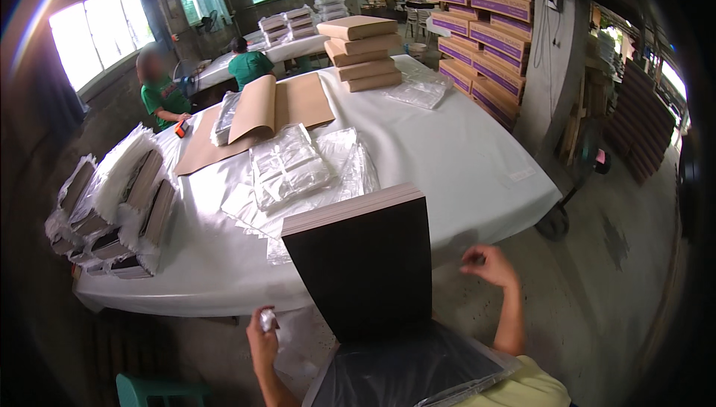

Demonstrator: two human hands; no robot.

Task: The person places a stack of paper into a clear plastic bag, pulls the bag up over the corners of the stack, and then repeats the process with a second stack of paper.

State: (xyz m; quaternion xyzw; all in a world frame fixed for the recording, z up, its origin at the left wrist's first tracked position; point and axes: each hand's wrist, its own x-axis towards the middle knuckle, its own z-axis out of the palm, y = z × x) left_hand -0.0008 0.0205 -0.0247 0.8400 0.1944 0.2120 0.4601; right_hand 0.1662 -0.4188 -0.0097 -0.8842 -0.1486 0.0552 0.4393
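A thick block of sheets [358,273] with a black face and pale layered edges stands upright in front of me, leaning against the table side. Clear plastic film [403,377] covers its lower end, close to my body. My left hand [262,343], left of the block, is closed on a small crumpled whitish wad [267,320]. To the right of the block my right hand [492,267] is raised, apart from it, with fingers curled toward the thumb; anything between them is too small to make out. Flat clear plastic bags [287,164] lie on the table just beyond the block.
The white-covered table [462,161] bears plastic-wrapped bundles [119,205] at left, brown paper [306,101] and brown-wrapped packages [365,52] farther off. A green stool [160,390] stands lower left. Stacked cartons [485,34] rise at right. Two people in green [250,70] are beyond the table.
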